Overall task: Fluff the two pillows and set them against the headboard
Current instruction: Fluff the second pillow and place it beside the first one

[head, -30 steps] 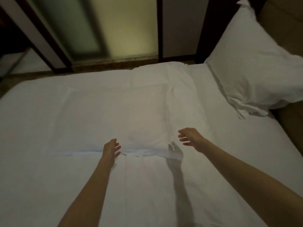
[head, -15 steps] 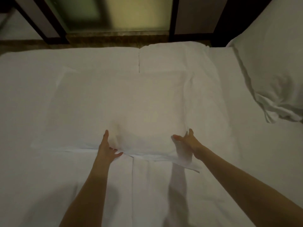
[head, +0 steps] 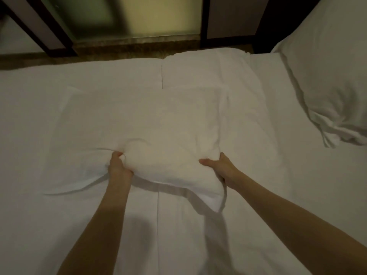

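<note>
A white pillow (head: 151, 126) lies flat in the middle of the white bed (head: 49, 225). My left hand (head: 118, 167) is clenched on its near edge, bunching the fabric. My right hand (head: 222, 168) grips the near right corner, thumb on top and fingers underneath. That near edge is lifted a little off the sheet. A second white pillow (head: 329, 76) leans upright at the right side of the view. The headboard is out of sight.
A folded white duvet end (head: 208, 66) lies beyond the held pillow, near the far edge of the bed. Past the bed are a strip of dark floor (head: 123, 50) and a frosted glass door (head: 158, 16) in dark frames.
Both hands went from hovering open above the pillow's near edge to touching it and then closing on it. The near edge has risen and bunched. The camera has moved closer.
</note>
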The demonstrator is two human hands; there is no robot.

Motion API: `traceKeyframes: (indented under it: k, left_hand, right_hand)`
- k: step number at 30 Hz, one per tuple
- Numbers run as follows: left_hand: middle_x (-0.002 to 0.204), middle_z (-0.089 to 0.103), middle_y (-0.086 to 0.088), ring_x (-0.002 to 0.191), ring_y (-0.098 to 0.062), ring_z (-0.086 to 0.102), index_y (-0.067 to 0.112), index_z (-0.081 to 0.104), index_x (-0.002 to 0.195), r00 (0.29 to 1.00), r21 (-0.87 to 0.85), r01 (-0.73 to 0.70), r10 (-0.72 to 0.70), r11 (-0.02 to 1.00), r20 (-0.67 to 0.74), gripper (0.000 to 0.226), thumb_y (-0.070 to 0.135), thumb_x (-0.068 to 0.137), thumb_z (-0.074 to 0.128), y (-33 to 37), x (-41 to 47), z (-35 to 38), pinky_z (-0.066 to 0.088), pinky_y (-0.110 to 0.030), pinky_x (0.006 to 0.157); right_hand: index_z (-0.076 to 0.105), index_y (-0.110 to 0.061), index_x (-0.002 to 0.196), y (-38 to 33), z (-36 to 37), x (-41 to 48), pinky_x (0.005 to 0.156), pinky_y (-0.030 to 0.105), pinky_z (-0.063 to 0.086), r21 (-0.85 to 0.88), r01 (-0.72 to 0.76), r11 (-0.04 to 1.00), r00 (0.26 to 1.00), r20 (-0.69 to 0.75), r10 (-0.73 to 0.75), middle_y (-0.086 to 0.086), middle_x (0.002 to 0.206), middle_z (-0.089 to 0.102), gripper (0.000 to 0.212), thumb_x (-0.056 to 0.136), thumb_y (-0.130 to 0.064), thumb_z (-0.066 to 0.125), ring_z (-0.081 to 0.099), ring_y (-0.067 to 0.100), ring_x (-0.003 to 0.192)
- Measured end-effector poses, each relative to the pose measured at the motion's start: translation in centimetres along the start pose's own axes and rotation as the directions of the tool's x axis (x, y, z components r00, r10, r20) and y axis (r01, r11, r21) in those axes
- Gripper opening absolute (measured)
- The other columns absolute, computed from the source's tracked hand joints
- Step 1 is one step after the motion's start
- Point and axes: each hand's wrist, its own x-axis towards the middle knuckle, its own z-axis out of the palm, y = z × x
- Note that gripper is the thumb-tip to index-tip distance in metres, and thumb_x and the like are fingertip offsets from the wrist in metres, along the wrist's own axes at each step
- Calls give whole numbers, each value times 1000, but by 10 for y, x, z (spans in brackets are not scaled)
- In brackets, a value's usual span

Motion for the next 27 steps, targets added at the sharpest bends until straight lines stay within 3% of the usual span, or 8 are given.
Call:
traceKeyframes:
  k: [4, 7, 10, 13, 17, 22, 24, 27]
  left_hand:
    - [62, 69, 2, 65, -13, 65, 14, 59, 74, 979, -40, -88, 94, 995, 179, 23, 6, 71, 38, 35, -42, 30, 54, -23, 70]
    - [47, 56, 6, 52, -10, 59, 19, 47, 59, 957, -97, -168, 185, 981, 222, 31, 6, 83, 33, 54, -75, 51, 53, -18, 59]
    - [39, 41, 9, 39, -8, 48, 23, 36, 45, 922, -137, -216, 248, 967, 298, 31, 0, 65, 41, 57, -113, 73, 48, -13, 54]
    - [38, 43, 9, 39, -7, 48, 22, 39, 33, 870, -165, -213, 264, 963, 416, 23, 4, 45, 48, 43, -154, 90, 47, -13, 53]
    - [45, 49, 6, 52, -10, 54, 20, 42, 36, 841, -107, -210, 235, 972, 487, 40, -5, 67, 40, 19, -196, 111, 50, -19, 60]
    - [46, 55, 6, 53, -9, 57, 21, 48, 32, 803, -9, -228, 194, 974, 563, 48, -2, 74, 42, -20, -251, 144, 51, -20, 62]
    - [44, 52, 8, 49, -8, 56, 21, 47, 31, 783, 25, -234, 173, 972, 597, 50, -2, 75, 41, -37, -269, 156, 49, -18, 58]
    - [40, 50, 9, 42, -6, 53, 20, 47, 31, 739, 99, -232, 109, 968, 665, 52, -4, 76, 38, -74, -298, 175, 47, -15, 52]
  right_hand:
    - [46, -11, 136, -21, -2, -20, 94, 39, 50, 109, 45, 993, 999, -23, -43, 9, 127, 62, 74, 71, -17, 80, 61, 28, 109]
    - [50, -14, 132, -32, -9, -44, 77, 32, 49, 168, 38, 985, 999, -37, -33, 6, 119, 65, 69, 70, -19, 80, 63, 21, 95]
    - [52, -15, 130, -31, -27, -70, 65, 28, 48, 210, 44, 977, 998, -61, -32, 2, 105, 66, 66, 71, -20, 79, 62, 16, 87]
    - [51, -15, 131, -20, -54, -95, 74, 32, 48, 197, 98, 976, 990, -122, -75, 2, 107, 65, 67, 71, -21, 78, 62, 17, 89]
    - [46, -18, 135, -2, -89, -131, 83, 37, 49, 171, 167, 971, 974, -181, -135, 4, 120, 62, 73, 70, -23, 78, 60, 24, 100]
    - [51, -19, 131, 27, -135, -175, 63, 25, 47, 226, 239, 945, 944, -283, -171, 0, 108, 65, 65, 71, -21, 77, 61, 10, 87]
    - [51, -18, 132, 38, -154, -188, 67, 27, 48, 236, 242, 941, 932, -326, -158, -1, 106, 64, 66, 71, -23, 76, 62, 15, 89]
    - [50, -15, 133, 62, -189, -209, 80, 33, 48, 261, 240, 935, 904, -412, -117, 7, 120, 63, 68, 71, -26, 76, 60, 26, 101]
